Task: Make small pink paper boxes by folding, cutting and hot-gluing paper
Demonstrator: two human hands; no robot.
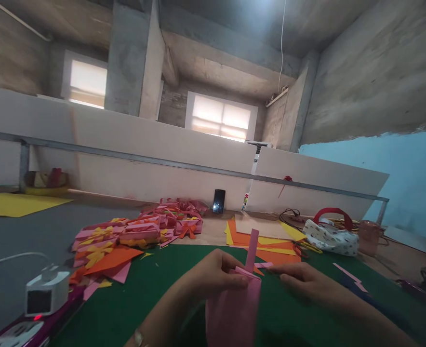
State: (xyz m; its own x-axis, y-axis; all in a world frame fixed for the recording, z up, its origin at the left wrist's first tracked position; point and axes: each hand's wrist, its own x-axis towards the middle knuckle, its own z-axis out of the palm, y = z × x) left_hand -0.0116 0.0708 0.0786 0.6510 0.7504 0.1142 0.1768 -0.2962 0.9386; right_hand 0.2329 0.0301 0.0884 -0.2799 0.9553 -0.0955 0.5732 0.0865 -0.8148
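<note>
My left hand (213, 277) pinches the top edge of a folded pink paper piece (234, 308) that stands over the green mat (133, 303). A narrow pink paper strip (252, 248) rises upright from that top edge. My right hand (303, 282) lies just to the right, fingers pressed together at the tip of a small pink strip (263, 265) near the piece's upper corner. Whether it grips that strip is hard to make out.
A pile of pink and orange paper crafts (140, 231) lies at the left. Orange and yellow sheets (267, 241) lie behind the hands. A phone (219, 200) leans on the white partition. A patterned bag with a red handle (330, 233) sits right; a grey device (46, 289) sits left.
</note>
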